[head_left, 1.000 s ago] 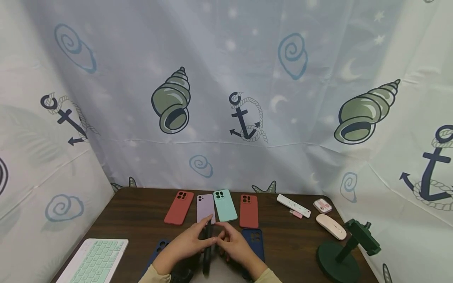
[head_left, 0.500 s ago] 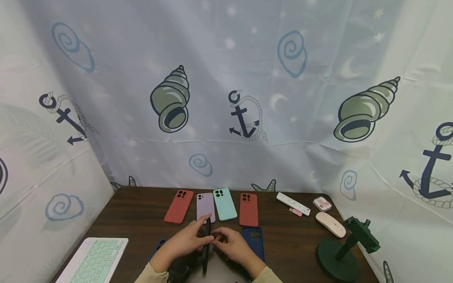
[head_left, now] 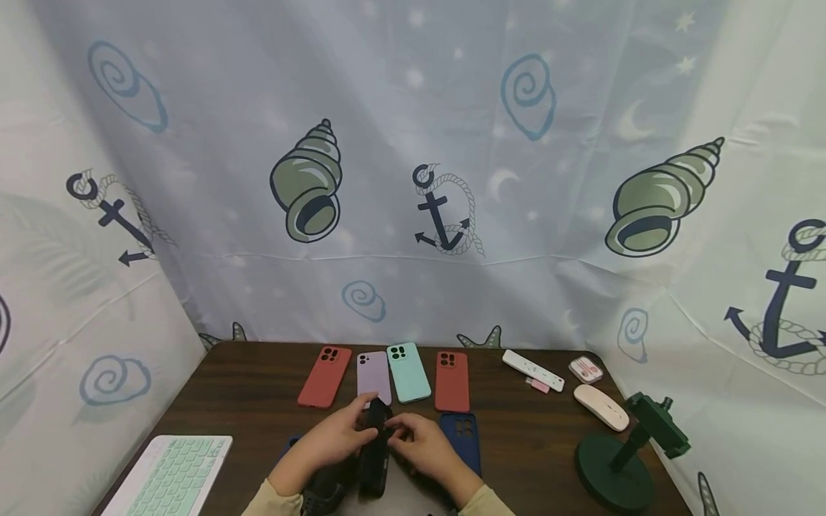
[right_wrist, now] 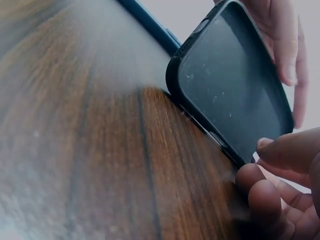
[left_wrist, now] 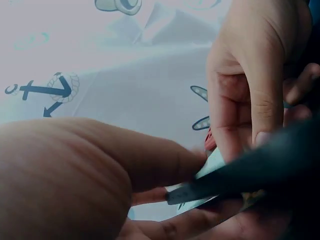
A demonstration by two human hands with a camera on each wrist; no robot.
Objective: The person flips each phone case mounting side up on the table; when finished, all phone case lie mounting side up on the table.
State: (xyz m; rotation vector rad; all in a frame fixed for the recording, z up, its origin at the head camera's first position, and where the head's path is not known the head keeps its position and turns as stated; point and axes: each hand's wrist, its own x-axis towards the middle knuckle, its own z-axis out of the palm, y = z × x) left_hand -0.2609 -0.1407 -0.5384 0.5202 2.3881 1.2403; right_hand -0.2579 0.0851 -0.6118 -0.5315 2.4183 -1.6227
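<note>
The left hand (head_left: 332,438) grips a black phone case (head_left: 374,462), its forefinger reaching the far end; the right hand (head_left: 422,446), fingers curled nearly closed, pinches the edge near a corner. The case sits between them, tilted, its long axis running away from the person, more within the left hand's hold. On the table (head_left: 516,459), a blue case (head_left: 466,448) lies just right of the right hand; a mint case (head_left: 409,374) lies farther out.

Both hands (head_left: 332,438) (head_left: 422,446) close together, pinching, right fingers (right_wrist: 265,197) curled.
</note>
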